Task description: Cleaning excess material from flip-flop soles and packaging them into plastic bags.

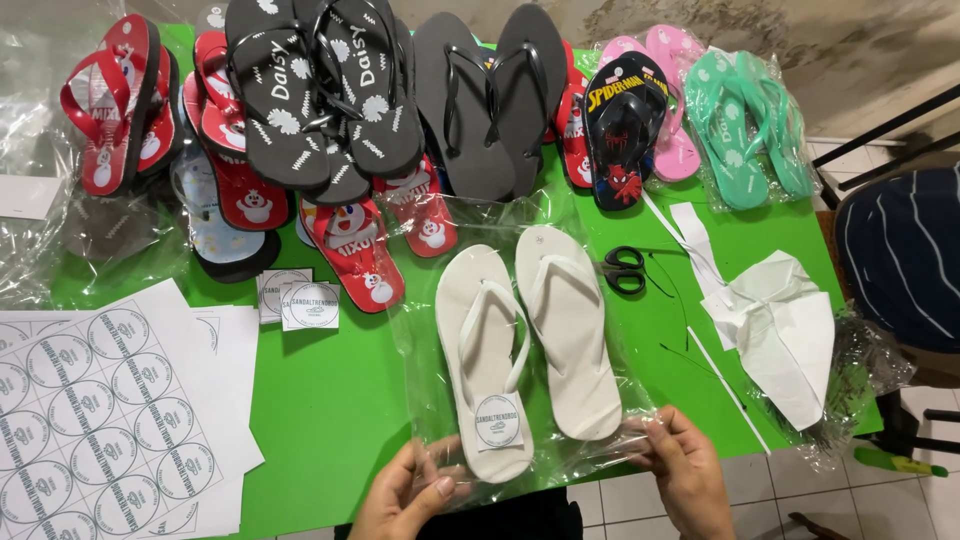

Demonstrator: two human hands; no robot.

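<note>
Clear crinkled plastic is pinched at the near end by both hands: the left hand (405,493) grips one bottom corner of the transparent bag (420,340), the right hand (688,470) the other. Inside lies the pair of plain white rubber flip-flops (530,345), long axes running away from the hands, heels nearest, equally close to both. Black-handled scissors (624,270) rest beyond on the green desk (330,400).

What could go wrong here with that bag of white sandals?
The clear bag is held only at its near edge by the left hand and right hand, so the white sandals might slide. The scissors lie right beside the bag and could snag the thin plastic.
</note>
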